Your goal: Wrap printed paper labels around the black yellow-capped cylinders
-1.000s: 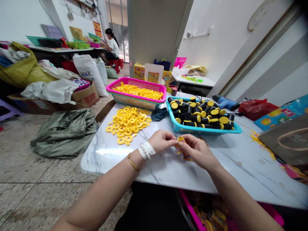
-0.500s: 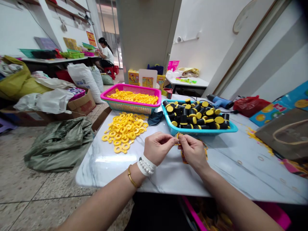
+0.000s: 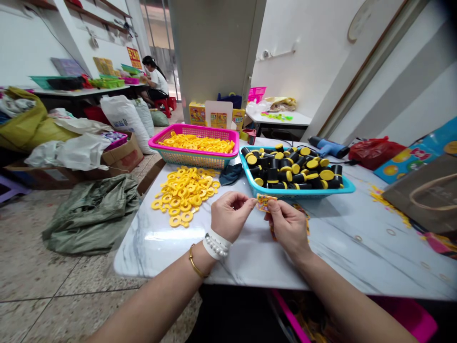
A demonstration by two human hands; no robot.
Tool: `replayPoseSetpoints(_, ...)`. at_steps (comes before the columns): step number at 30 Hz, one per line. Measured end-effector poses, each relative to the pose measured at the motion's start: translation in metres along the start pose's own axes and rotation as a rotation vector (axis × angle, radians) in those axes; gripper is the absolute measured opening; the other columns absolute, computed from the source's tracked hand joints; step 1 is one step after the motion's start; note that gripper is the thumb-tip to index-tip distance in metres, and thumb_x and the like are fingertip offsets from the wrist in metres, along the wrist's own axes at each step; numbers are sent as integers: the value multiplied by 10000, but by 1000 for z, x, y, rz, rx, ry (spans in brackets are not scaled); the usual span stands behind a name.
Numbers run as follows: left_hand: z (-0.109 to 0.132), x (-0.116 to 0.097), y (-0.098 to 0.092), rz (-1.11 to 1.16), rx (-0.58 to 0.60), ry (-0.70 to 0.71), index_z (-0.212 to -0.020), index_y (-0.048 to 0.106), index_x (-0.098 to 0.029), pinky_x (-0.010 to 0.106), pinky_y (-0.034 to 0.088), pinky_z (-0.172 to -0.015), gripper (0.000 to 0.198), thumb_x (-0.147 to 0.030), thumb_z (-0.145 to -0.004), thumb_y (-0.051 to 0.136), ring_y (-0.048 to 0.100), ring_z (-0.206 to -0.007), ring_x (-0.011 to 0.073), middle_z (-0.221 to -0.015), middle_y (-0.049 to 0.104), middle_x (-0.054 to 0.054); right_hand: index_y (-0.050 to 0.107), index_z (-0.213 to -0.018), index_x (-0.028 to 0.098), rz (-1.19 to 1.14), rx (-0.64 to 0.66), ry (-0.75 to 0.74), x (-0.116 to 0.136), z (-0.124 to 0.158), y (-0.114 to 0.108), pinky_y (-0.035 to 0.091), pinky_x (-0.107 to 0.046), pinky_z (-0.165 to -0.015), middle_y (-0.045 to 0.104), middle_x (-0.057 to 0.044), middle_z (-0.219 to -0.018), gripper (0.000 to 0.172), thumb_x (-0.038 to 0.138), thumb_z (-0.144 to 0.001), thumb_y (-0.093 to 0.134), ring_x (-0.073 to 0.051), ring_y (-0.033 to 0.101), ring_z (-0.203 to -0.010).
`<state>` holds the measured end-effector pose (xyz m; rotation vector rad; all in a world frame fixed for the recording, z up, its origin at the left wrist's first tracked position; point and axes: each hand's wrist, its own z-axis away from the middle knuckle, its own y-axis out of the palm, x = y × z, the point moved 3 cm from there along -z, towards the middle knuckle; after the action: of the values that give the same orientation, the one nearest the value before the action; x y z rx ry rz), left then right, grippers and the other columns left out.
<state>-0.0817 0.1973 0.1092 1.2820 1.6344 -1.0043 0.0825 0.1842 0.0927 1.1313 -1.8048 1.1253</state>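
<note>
Between thumb and fingers, my right hand (image 3: 288, 225) holds a small printed card (image 3: 266, 203), orange and yellow with colourful pictures. My left hand (image 3: 231, 215) is pinched at the card's left edge; whether its fingertips grip the edge or something tiny is too small to tell. More printed pieces (image 3: 306, 219) lie on the table, partly hidden under my right hand. Left of my hands is a loose pile of yellow ring pieces (image 3: 183, 193). Behind my right hand, a blue basket (image 3: 303, 192) holds black cylinders with yellow caps.
A pink basket (image 3: 193, 129) of yellow pieces stands behind the pile, with a dark cloth (image 3: 231, 175) beside it. A blue heat gun (image 3: 328, 147), a red bag (image 3: 374, 151) and a brown paper bag (image 3: 424, 195) are at the right. A person (image 3: 156, 81) sits far back.
The printed card now shows its face between my hands, where only a small edge showed before. My left hand has shifted slightly left and away from my right hand.
</note>
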Motion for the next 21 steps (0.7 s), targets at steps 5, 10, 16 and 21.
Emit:
replayPoseSetpoints(5, 0, 2, 3, 76, 71, -65, -762, 747, -170, 254, 483, -625, 167, -337, -744, 755, 597, -657, 143, -745, 700, 44, 612, -662, 205, 60, 12, -84, 2, 2, 2, 400, -260, -518, 564, 6, -576, 396, 474, -943, 532, -140, 518, -536)
replayPoseSetpoints(10, -1, 7, 6, 163, 169, -172, -826, 776, -165, 262, 498, -655, 266, -384, -679, 805, 616, -713, 157, -828, 728, 70, 579, -652, 207, 144, 46, -221, 7, 2, 5, 412, -268, -572, 574, 2, -614, 364, 391, -961, 521, -141, 536, -577)
replayPoseSetpoints(16, -7, 24, 2, 232, 390, -528, -729, 770, -150, 216, 241, -402, 373, -495, -600, 828, 333, -419, 56, -465, 505, -32, 627, -704, 212, 274, 125, -309, 7, -1, 7, 424, -288, -610, 595, -17, -666, 326, 354, -969, 500, -163, 558, -637)
replayPoseSetpoints(21, -10, 27, 0, 319, 434, -661, -652, 704, -137, 222, 126, -393, 412, -500, -523, 848, 231, -377, 34, -432, 427, -67, 665, -752, 211, 236, 183, -295, 7, 0, 9, 438, -287, -608, 617, -21, -668, 317, 380, -964, 502, -165, 567, -631)
